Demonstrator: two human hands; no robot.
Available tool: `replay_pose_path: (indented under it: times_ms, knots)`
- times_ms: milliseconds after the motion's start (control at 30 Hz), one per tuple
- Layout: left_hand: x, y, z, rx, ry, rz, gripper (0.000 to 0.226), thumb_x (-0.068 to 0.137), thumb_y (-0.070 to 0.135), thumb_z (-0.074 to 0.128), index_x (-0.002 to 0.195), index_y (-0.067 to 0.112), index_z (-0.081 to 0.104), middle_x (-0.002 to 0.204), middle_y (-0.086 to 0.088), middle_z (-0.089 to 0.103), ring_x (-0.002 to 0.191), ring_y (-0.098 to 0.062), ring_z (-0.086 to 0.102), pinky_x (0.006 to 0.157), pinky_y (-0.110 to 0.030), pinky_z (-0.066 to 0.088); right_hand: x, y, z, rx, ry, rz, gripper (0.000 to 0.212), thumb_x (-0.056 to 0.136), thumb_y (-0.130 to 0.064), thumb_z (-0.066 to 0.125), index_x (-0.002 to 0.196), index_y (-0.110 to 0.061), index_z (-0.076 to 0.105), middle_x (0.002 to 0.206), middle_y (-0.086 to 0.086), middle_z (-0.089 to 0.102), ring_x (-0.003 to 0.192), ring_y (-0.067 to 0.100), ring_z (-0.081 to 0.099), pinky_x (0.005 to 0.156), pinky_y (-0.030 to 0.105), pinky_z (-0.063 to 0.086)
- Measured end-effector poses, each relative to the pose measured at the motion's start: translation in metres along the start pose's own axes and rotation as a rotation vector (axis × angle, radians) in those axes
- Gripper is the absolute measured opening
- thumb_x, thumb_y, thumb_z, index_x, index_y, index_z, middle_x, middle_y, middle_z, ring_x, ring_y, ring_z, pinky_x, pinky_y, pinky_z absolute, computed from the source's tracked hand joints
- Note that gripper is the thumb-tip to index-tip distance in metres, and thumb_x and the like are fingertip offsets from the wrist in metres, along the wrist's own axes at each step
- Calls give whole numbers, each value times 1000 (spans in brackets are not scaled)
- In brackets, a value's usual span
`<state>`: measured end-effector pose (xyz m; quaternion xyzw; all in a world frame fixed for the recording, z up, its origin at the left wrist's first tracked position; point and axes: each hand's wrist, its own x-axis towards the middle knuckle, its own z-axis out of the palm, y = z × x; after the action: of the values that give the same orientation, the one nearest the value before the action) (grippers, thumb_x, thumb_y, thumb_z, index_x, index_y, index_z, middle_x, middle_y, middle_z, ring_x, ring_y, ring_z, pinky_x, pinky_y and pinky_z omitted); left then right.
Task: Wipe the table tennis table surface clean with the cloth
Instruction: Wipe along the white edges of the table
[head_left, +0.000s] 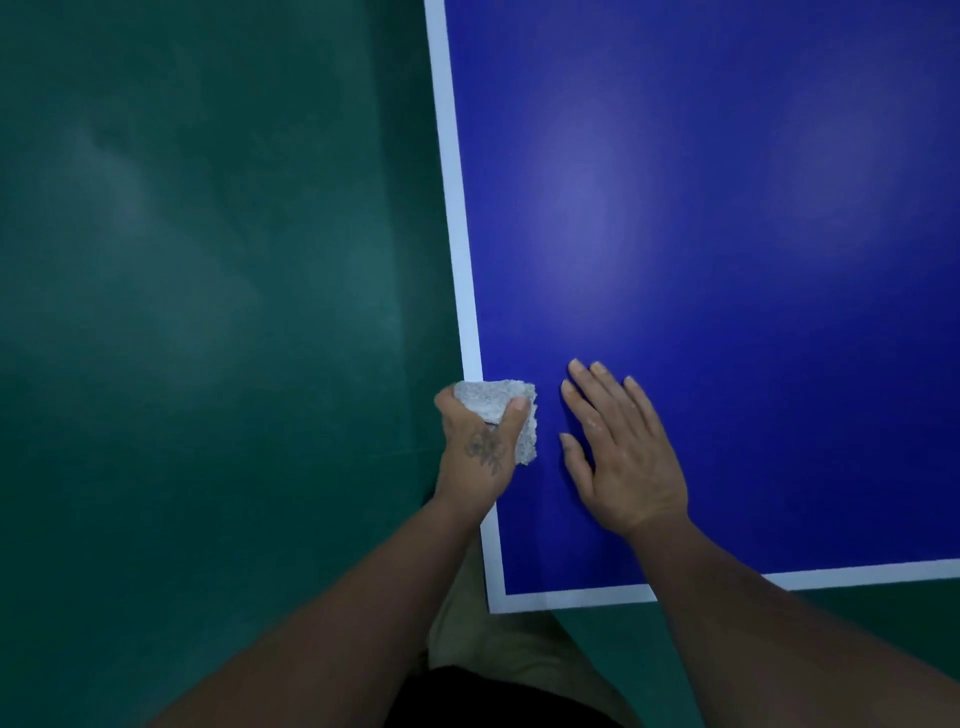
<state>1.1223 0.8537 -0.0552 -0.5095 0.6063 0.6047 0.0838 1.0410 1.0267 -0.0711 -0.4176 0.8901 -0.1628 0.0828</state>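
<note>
Wiping is starting at the worktop (727, 260)'s near-left corner: I am gripping the cloth (498, 410) in my left hand (480, 452) on the left edge line, bracing my right hand (618, 457) flat and open beside it, and judging a sweep rightward across the blue comes next.

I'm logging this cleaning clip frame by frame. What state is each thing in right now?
cloth: bunched, gripped at the table's left edge line
left hand: curled round the cloth
right hand: flat, fingers spread, palm down on the blue surface
table tennis table: no visible dirt, glare patches on it
</note>
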Motion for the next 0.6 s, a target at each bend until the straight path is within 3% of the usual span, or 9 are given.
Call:
replay_pose_path:
  times_ms: [100,233,367,433,533,600]
  knots:
    - [17,12,0,15,21,-20,59,97,46,72,128,21,28,126,-7,58,106,-16,66,73,-18,54,-1,1,1,8,-13,5,55,110,-29,52,160,-8,44,174,5,31,162,22,26,129,54,30]
    - [48,43,-2,41,48,25,63,98,48,71,128,14,28,127,-8,55,106,-15,64,66,-14,54,0,1,1,13,-6,1,54,110,-29,51,160,-8,46,173,5,32,162,22,26,128,54,31]
    - [89,83,-7,38,56,-7,67,95,49,75,129,13,30,128,-9,56,112,-26,66,94,-40,60,0,1,0,21,11,-4,54,109,-27,53,159,-8,46,173,5,33,162,22,27,128,54,31]
    - [101,94,-15,17,48,-8,72,89,52,82,130,13,39,121,-6,63,109,-27,70,99,-48,60,1,1,-1,21,13,-5,54,110,-27,52,159,-8,46,173,4,32,162,22,27,129,53,30]
    - [90,79,-22,55,89,53,83,71,75,84,126,18,59,113,-1,76,101,-21,77,92,-48,64,1,-1,-2,34,12,5,53,110,-27,51,160,-9,46,173,4,33,162,21,25,129,53,30]
    - [75,51,-22,96,100,61,86,70,85,78,123,19,66,109,-1,78,98,-19,78,87,-49,65,0,-2,-3,30,16,7,53,110,-28,49,160,-9,46,173,3,33,162,21,25,129,53,30]
